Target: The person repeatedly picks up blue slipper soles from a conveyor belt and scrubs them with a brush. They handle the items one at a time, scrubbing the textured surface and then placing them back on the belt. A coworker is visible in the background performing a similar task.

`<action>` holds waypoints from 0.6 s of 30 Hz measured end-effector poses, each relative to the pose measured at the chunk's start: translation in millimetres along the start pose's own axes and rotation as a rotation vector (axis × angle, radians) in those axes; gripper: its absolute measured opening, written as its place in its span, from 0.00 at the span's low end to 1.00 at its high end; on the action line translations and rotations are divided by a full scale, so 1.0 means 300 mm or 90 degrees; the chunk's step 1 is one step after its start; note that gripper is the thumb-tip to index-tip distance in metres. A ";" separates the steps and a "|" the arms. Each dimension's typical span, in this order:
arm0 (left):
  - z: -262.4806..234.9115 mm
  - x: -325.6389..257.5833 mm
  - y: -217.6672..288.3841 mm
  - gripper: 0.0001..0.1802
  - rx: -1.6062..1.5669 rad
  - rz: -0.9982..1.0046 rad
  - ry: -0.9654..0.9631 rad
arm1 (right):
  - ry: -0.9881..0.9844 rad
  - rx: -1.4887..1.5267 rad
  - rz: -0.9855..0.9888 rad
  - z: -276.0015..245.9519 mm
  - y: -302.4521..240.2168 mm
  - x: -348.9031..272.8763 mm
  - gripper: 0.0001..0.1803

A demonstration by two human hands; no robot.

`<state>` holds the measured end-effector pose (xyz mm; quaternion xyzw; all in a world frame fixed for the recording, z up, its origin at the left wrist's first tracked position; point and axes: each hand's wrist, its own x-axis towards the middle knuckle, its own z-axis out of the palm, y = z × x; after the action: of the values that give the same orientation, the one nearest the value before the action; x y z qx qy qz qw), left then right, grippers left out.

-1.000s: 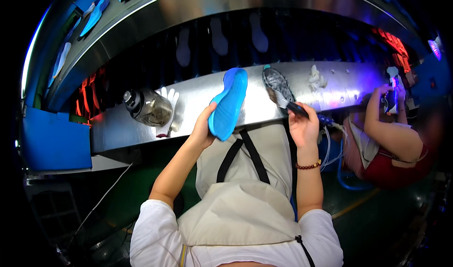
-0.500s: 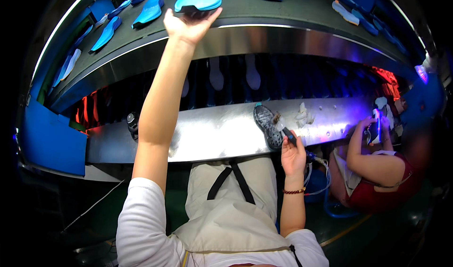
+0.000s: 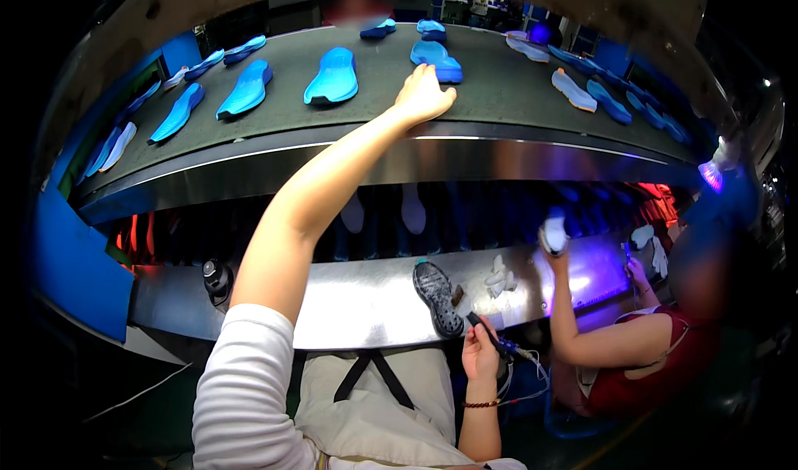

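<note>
My left hand (image 3: 426, 98) reaches across to the conveyor belt. Its fingers are bent over the near edge of a blue shoe sole (image 3: 432, 54), which rests on the belt. Close to the bench edge, my right hand (image 3: 480, 354) grips a black-handled brush (image 3: 485, 324) with a pale tip; wires or thin tubes run off beside it. Left of the brush lies a dark grey, speckled shoe piece (image 3: 434, 291) with holes at its near end and a teal bit at its far end. Another blue sole (image 3: 332, 78) sits on the belt left of my hand.
More soles (image 3: 245, 89) lie along the belt (image 3: 507, 96). White crumpled scraps (image 3: 499, 279) and a black round object (image 3: 218, 280) are on the metal bench (image 3: 349, 304). At right, a co-worker's raised hand (image 3: 559, 258) holds a white shoe piece (image 3: 555, 233).
My left hand has let go of one blue sole, now lying on the belt, and moved right to another. The co-worker's hand has risen with a shoe piece. The view has tilted up.
</note>
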<state>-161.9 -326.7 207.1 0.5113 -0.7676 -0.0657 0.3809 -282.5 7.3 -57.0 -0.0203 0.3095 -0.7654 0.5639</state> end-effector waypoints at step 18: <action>-0.129 -0.154 0.073 0.14 0.108 0.310 0.125 | -0.078 -0.074 -0.007 -0.025 -0.042 -0.004 0.10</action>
<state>-144.2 -266.8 221.0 0.3458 -0.8300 0.1425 0.4138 -295.6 13.9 -56.5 -0.1017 0.3183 -0.7464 0.5755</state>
